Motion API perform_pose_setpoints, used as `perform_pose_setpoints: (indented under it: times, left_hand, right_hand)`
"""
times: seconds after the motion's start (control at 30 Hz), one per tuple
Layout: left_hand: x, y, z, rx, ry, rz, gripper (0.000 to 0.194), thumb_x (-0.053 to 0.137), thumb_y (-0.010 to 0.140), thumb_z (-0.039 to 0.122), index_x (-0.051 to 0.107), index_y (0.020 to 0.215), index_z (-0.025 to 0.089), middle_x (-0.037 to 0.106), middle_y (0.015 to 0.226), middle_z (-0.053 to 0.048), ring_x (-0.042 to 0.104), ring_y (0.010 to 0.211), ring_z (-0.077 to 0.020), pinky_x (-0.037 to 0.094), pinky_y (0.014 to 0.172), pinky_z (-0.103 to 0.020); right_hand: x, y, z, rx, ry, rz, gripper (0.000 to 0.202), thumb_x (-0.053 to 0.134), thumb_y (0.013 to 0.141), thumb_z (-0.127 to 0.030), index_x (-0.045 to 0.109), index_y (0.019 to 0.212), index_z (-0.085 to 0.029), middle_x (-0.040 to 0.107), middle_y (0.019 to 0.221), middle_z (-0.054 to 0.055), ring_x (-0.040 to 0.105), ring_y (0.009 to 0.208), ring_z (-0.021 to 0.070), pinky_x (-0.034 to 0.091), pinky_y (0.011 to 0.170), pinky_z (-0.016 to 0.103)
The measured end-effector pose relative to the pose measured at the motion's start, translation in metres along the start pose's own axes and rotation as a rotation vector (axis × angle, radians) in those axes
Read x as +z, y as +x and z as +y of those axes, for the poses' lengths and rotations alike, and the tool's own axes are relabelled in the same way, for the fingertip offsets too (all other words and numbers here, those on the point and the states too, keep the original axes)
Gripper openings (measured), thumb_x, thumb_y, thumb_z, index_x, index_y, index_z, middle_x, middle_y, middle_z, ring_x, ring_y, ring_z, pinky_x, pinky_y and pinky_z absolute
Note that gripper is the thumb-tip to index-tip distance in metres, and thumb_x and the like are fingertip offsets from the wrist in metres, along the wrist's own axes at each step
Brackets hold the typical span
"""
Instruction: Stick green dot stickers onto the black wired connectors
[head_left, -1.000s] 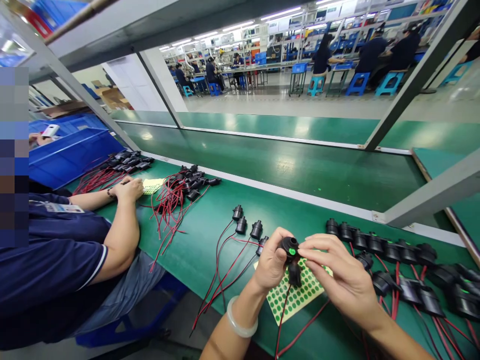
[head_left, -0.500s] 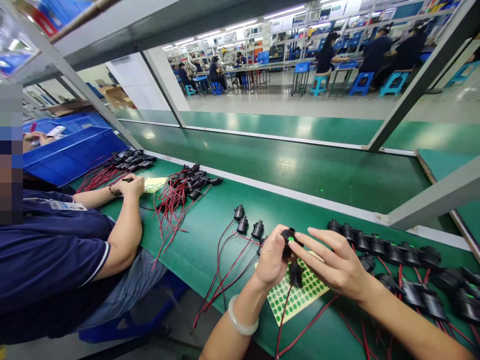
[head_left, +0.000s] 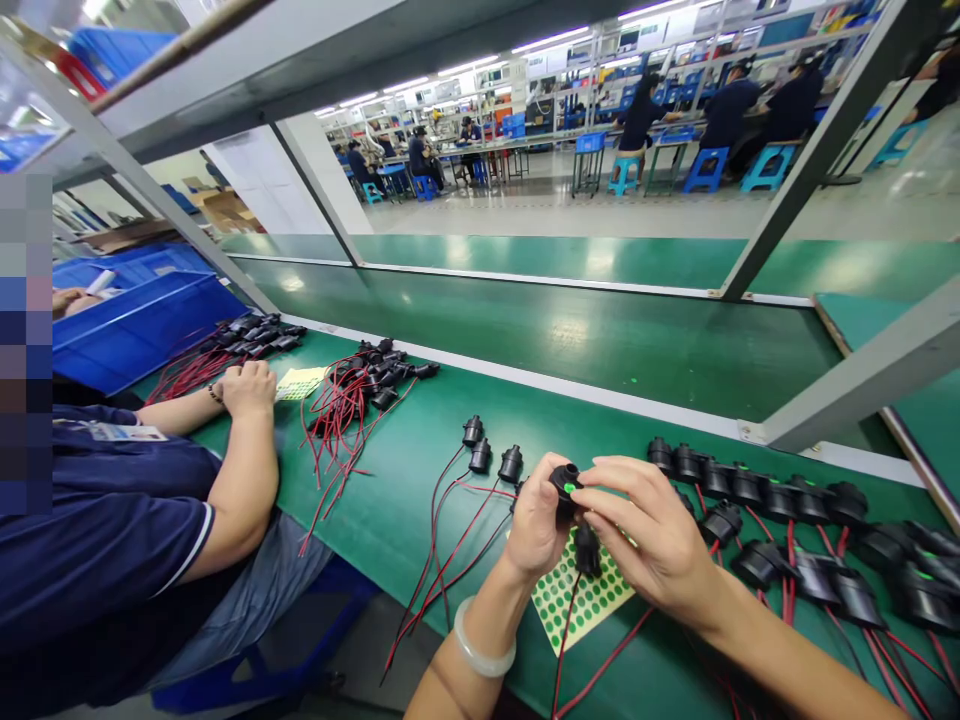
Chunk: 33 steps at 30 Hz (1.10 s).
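Note:
My left hand (head_left: 538, 520), with a pale bangle on its wrist, grips a black cylindrical part (head_left: 564, 480) that has a round opening on top. A green dot sticker (head_left: 571, 488) sits on the part's side. My right hand (head_left: 649, 525) has its fingertips on the part beside the dot, its thumb below. Under both hands lies a pale yellow sheet of green dots (head_left: 559, 605), partly covered. Another black piece (head_left: 587, 552) hangs or lies just below the held part, with a wire running down; whether the two are joined I cannot tell.
Several black wired parts (head_left: 480, 457) stand to the left. Rows of similar parts (head_left: 746, 485), some with green dots, are at the right. A co-worker's arm (head_left: 251, 430) rests near a wire heap (head_left: 349, 390) and blue bin (head_left: 142, 330). A metal post (head_left: 847, 375) rises at right.
My right fingers have curled in closer around the black part, thumb drawn up under it. The view has shifted slightly. The co-worker's hands have moved slightly.

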<state>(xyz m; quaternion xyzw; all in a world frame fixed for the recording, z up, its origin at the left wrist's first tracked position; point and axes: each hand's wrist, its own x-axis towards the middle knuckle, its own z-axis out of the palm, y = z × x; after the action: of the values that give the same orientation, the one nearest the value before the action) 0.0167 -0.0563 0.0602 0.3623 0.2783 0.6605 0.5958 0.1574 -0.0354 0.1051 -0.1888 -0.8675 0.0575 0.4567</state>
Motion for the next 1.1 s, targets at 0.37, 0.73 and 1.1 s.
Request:
perform_pose_setpoints:
  times: [0.37, 0.73, 1.1]
  left_hand:
    - [-0.018, -0.003, -0.012, 0.165, 0.254, -0.075, 0.050, 0.055, 0.086, 0.066, 0.053, 0.094, 0.017, 0.046, 0.075, 0.001, 0.040, 0.061, -0.0106, 0.033, 0.054, -0.023]
    - [-0.016, -0.004, -0.009, 0.154, 0.368, -0.084, 0.056, 0.051, 0.083, 0.073, 0.051, 0.093, 0.018, 0.047, 0.077, 0.000, 0.040, 0.065, -0.0129, 0.035, 0.057, -0.025]
    - [-0.011, -0.005, 0.003, 0.177, 0.470, -0.068, 0.057, 0.048, 0.084, 0.074, 0.052, 0.094, 0.018, 0.047, 0.078, 0.000, 0.042, 0.066, -0.0145, 0.036, 0.060, -0.026]
  right_hand:
    - [0.001, -0.013, 0.001, -0.031, -0.111, 0.000, 0.022, 0.054, 0.092, -0.002, 0.062, 0.110, -0.008, 0.065, 0.104, 0.013, 0.055, 0.110, 0.0284, 0.048, 0.091, 0.043]
    - [-0.003, -0.016, -0.007, -0.006, -0.127, 0.030, 0.021, 0.053, 0.093, -0.003, 0.063, 0.110, -0.009, 0.064, 0.105, 0.014, 0.057, 0.108, 0.0269, 0.051, 0.088, 0.042]
    - [0.003, -0.015, -0.005, -0.014, -0.163, 0.041, 0.024, 0.053, 0.090, -0.006, 0.065, 0.109, -0.014, 0.069, 0.102, 0.013, 0.065, 0.102, 0.0265, 0.056, 0.081, 0.040]
